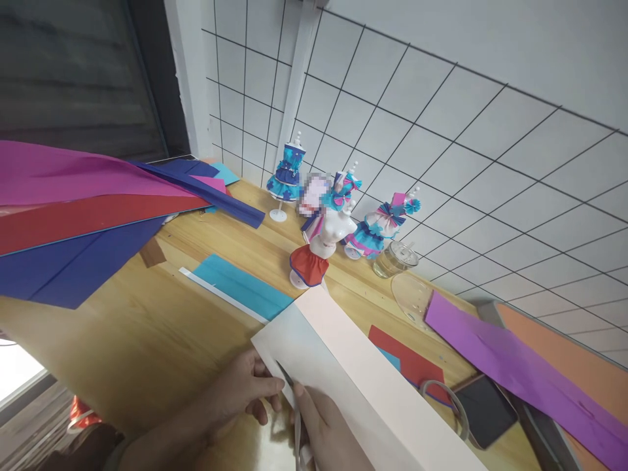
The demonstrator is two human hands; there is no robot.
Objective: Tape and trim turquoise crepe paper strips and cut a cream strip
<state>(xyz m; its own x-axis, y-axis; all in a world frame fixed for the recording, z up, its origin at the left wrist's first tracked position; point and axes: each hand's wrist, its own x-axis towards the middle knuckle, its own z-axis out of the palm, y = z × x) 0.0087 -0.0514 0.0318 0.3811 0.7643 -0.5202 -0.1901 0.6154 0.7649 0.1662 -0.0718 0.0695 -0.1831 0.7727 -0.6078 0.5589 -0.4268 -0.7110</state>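
A large pale sheet of paper (353, 366) with a fold along it lies slanted at the lower centre. My right hand (326, 425) is closed on scissors (285, 375), whose blades lie at the sheet's left edge. Close beside that edge, my left hand (252, 387) has its fingers curled together; whether it pinches the paper is hard to make out. Beyond the sheet stands a small white mannequin (337, 226) in a red skirt (309, 265). A teal paper strip (245, 284) with a white strip along it lies to the left.
Three dressed mannequins (287, 171) stand near the tiled wall, beside a glass of liquid (395, 258). Coloured sheets (98, 173) lie at the left. On the right are purple paper (520, 373), red paper (412, 356), a phone (485, 409) and a tape roll (458, 418).
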